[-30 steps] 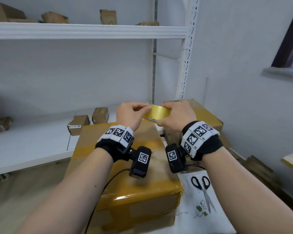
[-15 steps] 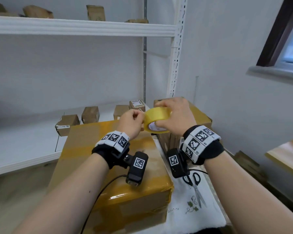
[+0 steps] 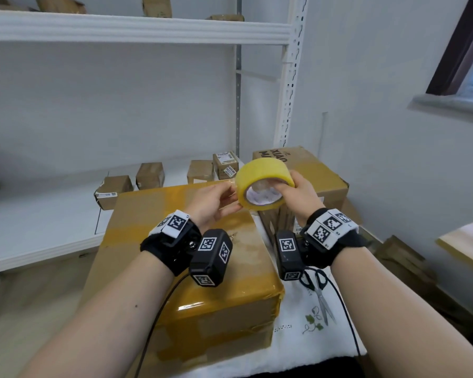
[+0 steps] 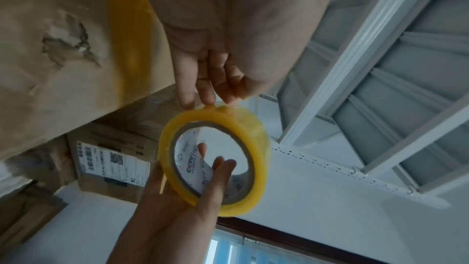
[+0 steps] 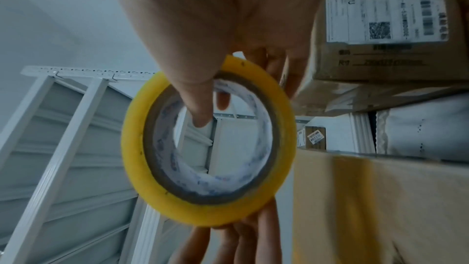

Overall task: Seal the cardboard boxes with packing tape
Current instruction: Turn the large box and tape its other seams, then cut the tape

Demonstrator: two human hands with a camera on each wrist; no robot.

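Observation:
A yellow packing tape roll (image 3: pixel 257 174) is held in the air above the far edge of a large cardboard box (image 3: pixel 191 268) that is wrapped in yellow tape. My right hand (image 3: pixel 295 190) grips the roll, thumb (image 5: pixel 200 111) hooked inside the core and fingers over the outer face. The roll's open core faces me. My left hand (image 3: pixel 219 199) is at the roll's left side, its straight fingertips (image 4: pixel 200 99) touching the outer face. No loose strip shows. A second brown box (image 3: pixel 320 175) stands behind the roll to the right.
Scissors (image 3: pixel 318 290) lie on a white cloth (image 3: pixel 298 336) right of the large box. Several small parcels (image 3: pixel 149 175) sit on the white shelf (image 3: pixel 38 214) behind. A shelf post (image 3: pixel 290 77) rises at the back. Flattened cardboard (image 3: pixel 402 257) and a wooden tabletop (image 3: pixel 470 241) are at the right.
The roll has been turned from edge-on to core facing me, and my right thumb has gone into the core. My left fingers stay at its left side.

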